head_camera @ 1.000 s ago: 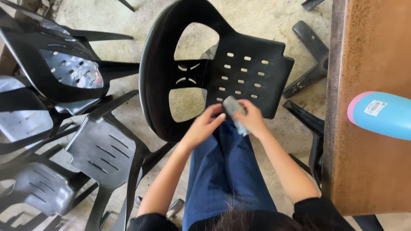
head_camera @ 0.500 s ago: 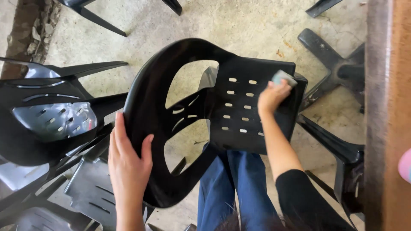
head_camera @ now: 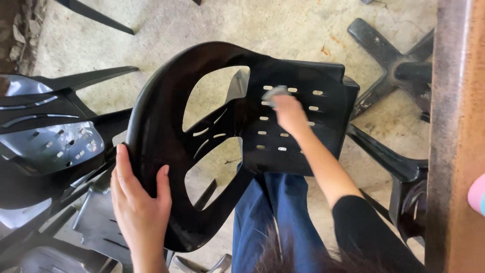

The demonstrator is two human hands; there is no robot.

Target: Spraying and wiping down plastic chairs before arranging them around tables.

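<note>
- Black plastic chair (head_camera: 283,131) lies tipped over the person's lap in blue trousers (head_camera: 275,212), backrest to the left, slotted seat to the right.
- Left hand (head_camera: 139,202): grip closed on the curved backrest rim, thumb over the edge.
- Right hand (head_camera: 290,114): grip closed on a small grey pad (head_camera: 275,93), pressed on the seat; motion-blurred.
- More black chairs (head_camera: 50,146) stacked at left.
- Brown desk (head_camera: 457,126) edge at right.
- Concrete floor (head_camera: 212,25) beneath.
</note>
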